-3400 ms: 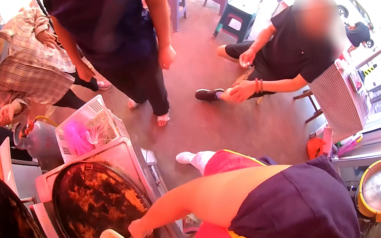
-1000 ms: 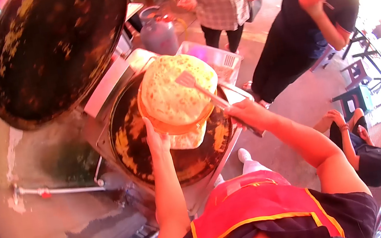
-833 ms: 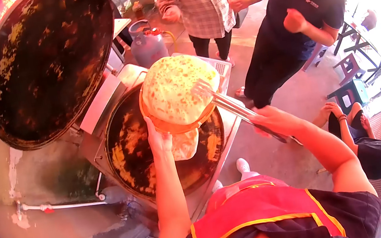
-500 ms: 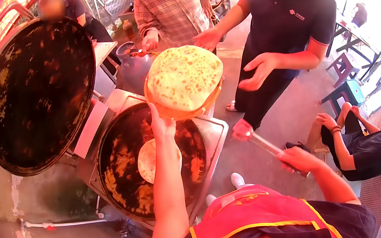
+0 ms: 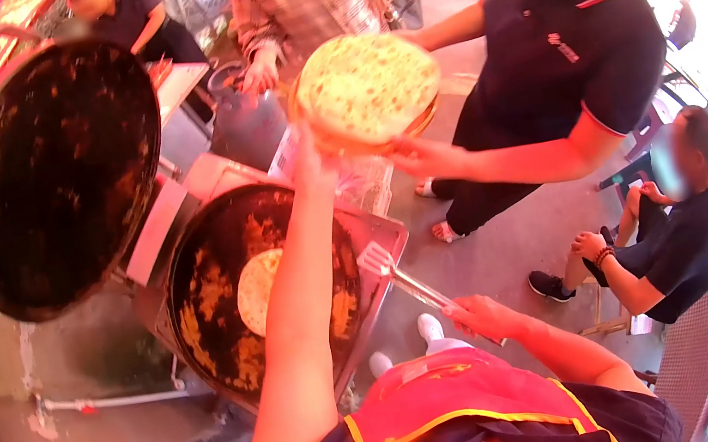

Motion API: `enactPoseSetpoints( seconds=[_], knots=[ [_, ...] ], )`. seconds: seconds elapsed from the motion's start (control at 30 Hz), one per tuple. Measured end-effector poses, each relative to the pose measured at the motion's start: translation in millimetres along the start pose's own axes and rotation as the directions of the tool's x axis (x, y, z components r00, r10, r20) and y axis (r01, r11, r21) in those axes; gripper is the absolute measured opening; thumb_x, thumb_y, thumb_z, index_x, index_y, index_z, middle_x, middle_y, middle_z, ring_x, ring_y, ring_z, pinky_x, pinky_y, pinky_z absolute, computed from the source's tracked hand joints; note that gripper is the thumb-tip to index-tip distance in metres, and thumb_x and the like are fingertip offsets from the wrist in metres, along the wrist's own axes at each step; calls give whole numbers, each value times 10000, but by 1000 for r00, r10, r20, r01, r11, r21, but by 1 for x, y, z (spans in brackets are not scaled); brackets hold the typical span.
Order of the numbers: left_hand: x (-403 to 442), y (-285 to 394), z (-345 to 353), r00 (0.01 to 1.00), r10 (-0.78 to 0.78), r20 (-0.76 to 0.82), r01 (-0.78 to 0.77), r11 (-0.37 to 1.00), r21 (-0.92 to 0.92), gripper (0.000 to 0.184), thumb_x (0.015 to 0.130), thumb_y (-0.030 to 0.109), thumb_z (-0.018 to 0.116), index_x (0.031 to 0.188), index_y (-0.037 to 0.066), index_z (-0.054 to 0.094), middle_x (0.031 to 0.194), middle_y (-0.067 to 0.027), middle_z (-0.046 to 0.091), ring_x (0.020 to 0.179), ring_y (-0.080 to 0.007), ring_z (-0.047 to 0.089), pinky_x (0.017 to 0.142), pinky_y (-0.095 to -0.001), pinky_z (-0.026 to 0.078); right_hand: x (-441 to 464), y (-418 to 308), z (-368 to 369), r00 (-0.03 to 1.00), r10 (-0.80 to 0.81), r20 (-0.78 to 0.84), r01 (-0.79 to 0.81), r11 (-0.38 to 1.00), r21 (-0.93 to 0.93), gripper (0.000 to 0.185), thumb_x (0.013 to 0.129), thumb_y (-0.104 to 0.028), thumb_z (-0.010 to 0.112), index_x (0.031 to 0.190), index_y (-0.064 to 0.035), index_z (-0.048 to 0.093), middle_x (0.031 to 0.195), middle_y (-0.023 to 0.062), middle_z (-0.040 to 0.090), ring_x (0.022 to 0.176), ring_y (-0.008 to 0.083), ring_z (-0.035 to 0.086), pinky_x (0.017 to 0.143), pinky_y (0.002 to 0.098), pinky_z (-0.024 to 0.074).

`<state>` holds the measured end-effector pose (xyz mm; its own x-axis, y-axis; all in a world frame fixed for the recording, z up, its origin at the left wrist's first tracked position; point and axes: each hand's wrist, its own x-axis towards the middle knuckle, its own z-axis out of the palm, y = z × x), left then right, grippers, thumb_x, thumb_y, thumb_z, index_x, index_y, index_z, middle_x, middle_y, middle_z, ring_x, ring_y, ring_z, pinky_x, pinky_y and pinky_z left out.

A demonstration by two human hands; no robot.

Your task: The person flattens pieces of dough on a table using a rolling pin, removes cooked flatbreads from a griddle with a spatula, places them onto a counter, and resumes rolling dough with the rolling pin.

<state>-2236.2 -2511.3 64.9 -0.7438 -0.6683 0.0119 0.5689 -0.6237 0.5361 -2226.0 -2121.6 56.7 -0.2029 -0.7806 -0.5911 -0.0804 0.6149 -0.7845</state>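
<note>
My left hand [image 5: 317, 154] reaches forward and grips the near left edge of a shallow round tray [image 5: 424, 123]. A wide browned flatbread [image 5: 369, 87] lies on it. A co-worker's hand [image 5: 426, 157] touches the tray's near right side; that person's other hand is hidden behind the far side. Lower down, my right hand [image 5: 482, 316] is closed around the handle of a slotted metal spatula [image 5: 376, 259], its blade pointing up and left beside the griddle's edge. Another flatbread [image 5: 261, 291] lies on the dark round griddle [image 5: 213, 329], partly covered by my left forearm.
The griddle's large blackened lid [image 5: 62, 181] stands raised at the left. A gas cylinder [image 5: 244, 122] is behind the griddle. A person in a plaid shirt [image 5: 300, 10] stands beyond the tray. Another person [image 5: 684, 231] sits at the right, and one more is at the back left.
The tray with the flatbread has moved right and slightly away. The co-worker's hands have come onto it. My right hand has brought the spatula left towards the griddle.
</note>
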Motion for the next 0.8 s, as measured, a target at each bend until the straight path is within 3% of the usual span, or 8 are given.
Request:
enactPoseSetpoints(
  seconds=[0.13, 0.2, 0.27, 0.37, 0.43, 0.57, 0.63, 0.8],
  knots=[
    [5, 23, 42, 997, -79, -10, 79, 967, 241, 555, 937, 348, 646, 1374, 61, 458, 1295, -99, 568, 1215, -242, 538, 917, -372, 520, 23, -30, 14, 989, 79, 123, -86, 995, 53, 477, 1005, -478, 433, 964, -19, 554, 767, 68, 583, 607, 144, 562, 522, 312, 467],
    [-10, 57, 65, 942, -107, -318, 241, 877, 416, 524, 953, 299, 619, 1348, 1, 447, 1228, -151, 589, 1180, -279, 560, 912, -363, 525, 45, -46, 17, 967, 35, 251, -26, 999, -38, 478, 1005, -472, 433, 898, -18, 537, 747, 48, 558, 568, 124, 550, 484, 287, 473],
    [-43, 101, 27, 977, 174, 121, -210, 719, 662, 523, 940, 353, 635, 1321, 22, 499, 1195, -201, 607, 1051, -271, 614, 916, -410, 524, 68, -51, 21, 947, 49, 317, -44, 999, -23, 431, 1012, -449, 435, 924, -35, 519, 689, 31, 537, 520, 108, 537, 418, 288, 431],
    [-182, 179, 16, 925, 365, 104, -345, 695, 631, 469, 1022, 272, 448, 1369, -42, 429, 1296, -242, 574, 1185, -320, 583, 984, -398, 494, 116, -52, 25, 886, 209, 415, -129, 968, -213, 471, 1004, -476, 445, 846, -42, 539, 624, 16, 503, 478, 117, 511, 408, 288, 424],
    [-266, 199, 1, 864, 483, -143, -121, 474, 872, 505, 1036, 297, 369, 1440, -6, 375, 1325, -228, 564, 1218, -301, 561, 1049, -403, 434, 165, -36, 42, 851, 167, 498, -26, 960, -277, 496, 1001, -490, 450, 811, -44, 552, 585, 7, 477, 454, 123, 497, 404, 289, 423],
    [-400, 204, -66, 743, 460, -486, 155, 588, 794, 529, 1024, 324, 361, 1474, 46, 363, 1440, -206, 466, 1334, -277, 445, 1152, -387, 277, 227, -58, 123, 764, -198, 614, 441, 854, -274, 411, 961, -396, 522, 792, -50, 666, 710, 84, 678, 587, 206, 630, 522, 342, 537],
    [-444, 193, -92, 713, 401, -575, 164, 703, 693, 530, 1018, 346, 373, 1455, 46, 398, 1436, -193, 469, 1347, -276, 420, 1154, -393, 263, 237, -54, 165, 940, -19, 341, 22, 1000, -4, 399, 923, -406, 577, 819, -35, 682, 710, 84, 673, 593, 208, 650, 541, 350, 554],
    [-417, 181, -62, 918, 127, -376, 158, 752, 640, 581, 1017, 419, 423, 1385, -31, 423, 1328, -208, 556, 1207, -314, 549, 1041, -432, 431, 155, -42, 163, 925, -351, 145, 307, 916, 260, 396, 980, -407, 533, 875, -27, 571, 673, 56, 593, 509, 153, 568, 448, 324, 474]
  ],
)
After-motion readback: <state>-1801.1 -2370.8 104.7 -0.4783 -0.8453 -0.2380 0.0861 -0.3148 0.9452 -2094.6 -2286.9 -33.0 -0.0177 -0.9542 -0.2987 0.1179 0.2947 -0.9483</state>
